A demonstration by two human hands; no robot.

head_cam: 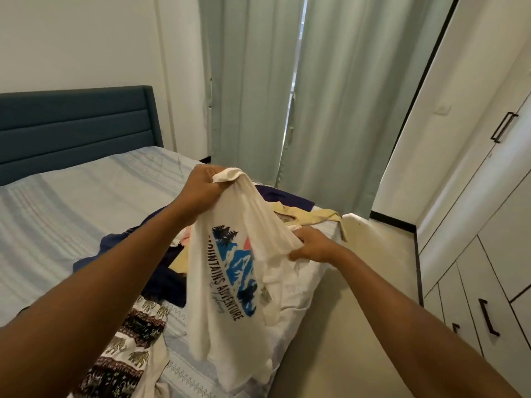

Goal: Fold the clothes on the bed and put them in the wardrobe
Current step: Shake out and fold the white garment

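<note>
A white T-shirt (227, 288) with a blue mountain print hangs in the air over the bed's right edge. My left hand (201, 186) grips a bunched part of it at the top. Lower and to the right, my right hand (313, 245) pinches another fold of the same shirt. Behind and under the shirt lies a heap of clothes on the bed (86, 202): dark navy garments (138, 239), a pale yellow one (310, 215) and elephant-print trousers (129, 346). The white wardrobe (488, 225) stands along the right, its doors shut.
A blue padded headboard (77, 124) stands at the far end of the bed. Pale green curtains (287, 90) hang straight ahead. A strip of beige floor (359, 297) runs between the bed and the wardrobe.
</note>
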